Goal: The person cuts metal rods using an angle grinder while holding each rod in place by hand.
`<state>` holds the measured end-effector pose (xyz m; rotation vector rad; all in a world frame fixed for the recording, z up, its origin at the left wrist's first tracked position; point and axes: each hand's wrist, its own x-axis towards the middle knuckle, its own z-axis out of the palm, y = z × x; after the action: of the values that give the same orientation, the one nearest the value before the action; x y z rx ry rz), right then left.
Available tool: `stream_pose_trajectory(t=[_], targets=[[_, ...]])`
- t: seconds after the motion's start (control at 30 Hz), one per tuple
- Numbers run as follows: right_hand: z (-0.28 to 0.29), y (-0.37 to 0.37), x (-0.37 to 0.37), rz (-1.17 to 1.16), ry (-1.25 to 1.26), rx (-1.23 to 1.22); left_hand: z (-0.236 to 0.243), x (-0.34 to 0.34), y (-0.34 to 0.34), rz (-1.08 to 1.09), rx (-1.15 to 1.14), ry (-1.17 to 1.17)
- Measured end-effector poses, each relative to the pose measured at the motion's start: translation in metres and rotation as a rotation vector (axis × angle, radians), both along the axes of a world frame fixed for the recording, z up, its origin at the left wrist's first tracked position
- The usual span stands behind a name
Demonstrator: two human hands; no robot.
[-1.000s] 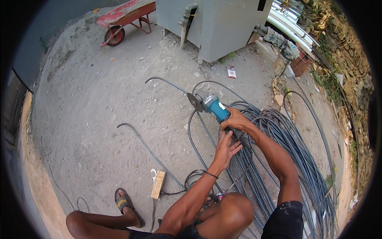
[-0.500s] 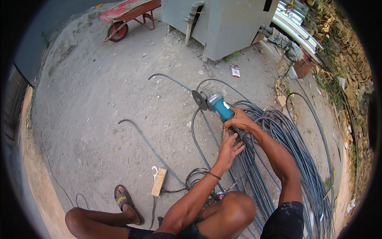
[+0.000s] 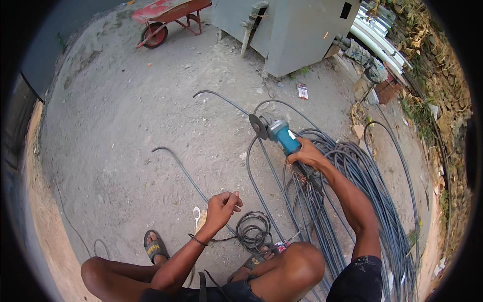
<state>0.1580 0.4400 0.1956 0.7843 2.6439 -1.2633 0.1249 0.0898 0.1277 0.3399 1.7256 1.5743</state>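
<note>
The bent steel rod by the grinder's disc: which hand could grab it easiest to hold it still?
Probably the left hand. It is free and loosely curled above the ground, while the right hand grips the blue grinder beside the rod.

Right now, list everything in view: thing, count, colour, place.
angle grinder: one, teal body, grey disc, held over the rods
steel rods: a bundle, dark grey, long loops on the right
bent rod: one, dark, lying on the sand
wire coil: one, black, near the knees
wheelbarrow: one, red, top left
metal cabinet: one, grey, top centre
sandal: one, black, on the foot
left hand: fingers curled, nothing visibly held
right hand: gripping the grinder
</note>
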Motion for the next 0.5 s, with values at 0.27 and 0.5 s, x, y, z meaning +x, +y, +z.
stream_pose_trajectory(t=[0.27, 0.5], targets=[[-0.007, 0.001, -0.002, -0.002, 0.011, -0.014, -0.018, -0.003, -0.011, 0.086, 0.043, -0.028], [-0.009, 0.003, 0.0, -0.004, 0.003, -0.014, -0.004, -0.023, -0.019, 0.197, 0.068, -0.007]])
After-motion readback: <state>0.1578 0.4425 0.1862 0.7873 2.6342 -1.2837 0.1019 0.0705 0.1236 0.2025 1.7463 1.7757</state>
